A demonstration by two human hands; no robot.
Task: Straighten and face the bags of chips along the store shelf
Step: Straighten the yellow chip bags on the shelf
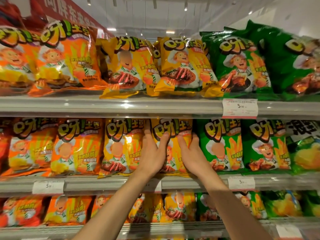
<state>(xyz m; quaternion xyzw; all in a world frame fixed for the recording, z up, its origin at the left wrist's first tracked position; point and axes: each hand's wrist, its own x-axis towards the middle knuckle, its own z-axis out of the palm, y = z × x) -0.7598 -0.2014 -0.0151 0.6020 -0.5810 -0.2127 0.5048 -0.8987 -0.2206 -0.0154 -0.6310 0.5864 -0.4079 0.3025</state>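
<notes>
1. Looking from the head view, both hands are on one shiny yellow chip bag with a cartoon cook (170, 135) on the middle grey metal shelf (110, 185).
2. The left hand (153, 153) holds the bag's left edge. Its thumb lies on the front and its fingers go behind, so it can turn the bag.
3. The right hand (189, 149) holds the right edge with fingers spread, thumb in front. I think two hands keep it steady.
4. The bag stands between another yellow bag (121, 146) and a shiny green chip bag (220, 144), touching both.
5. Up above, a tipped yellow bag (124, 66) sticks out over the top shelf edge. It looks like it needs fixing too.
</notes>
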